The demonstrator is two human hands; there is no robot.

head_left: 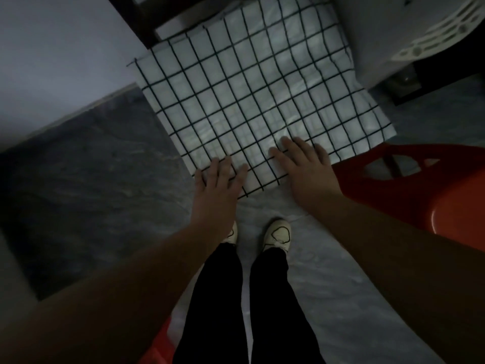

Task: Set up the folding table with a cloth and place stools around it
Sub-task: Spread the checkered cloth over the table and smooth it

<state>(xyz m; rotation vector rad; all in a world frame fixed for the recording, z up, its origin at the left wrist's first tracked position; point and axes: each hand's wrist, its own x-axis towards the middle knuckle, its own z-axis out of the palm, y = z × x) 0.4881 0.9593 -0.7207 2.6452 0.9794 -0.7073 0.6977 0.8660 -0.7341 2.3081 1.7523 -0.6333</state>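
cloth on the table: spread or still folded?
Spread. The checked cloth lies flat over the tabletop, grid lines unbroken, both hands, left and right, palm-down on its near edge.

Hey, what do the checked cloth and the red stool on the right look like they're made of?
The checked cloth: apparently thin woven fabric, matte white with black grid lines; it ripples, and its edge hangs limp. The red stool: likely moulded plastic, smooth and glossy, judging by the bright sheen on its rounded corner and the cut-out openings in its seat.
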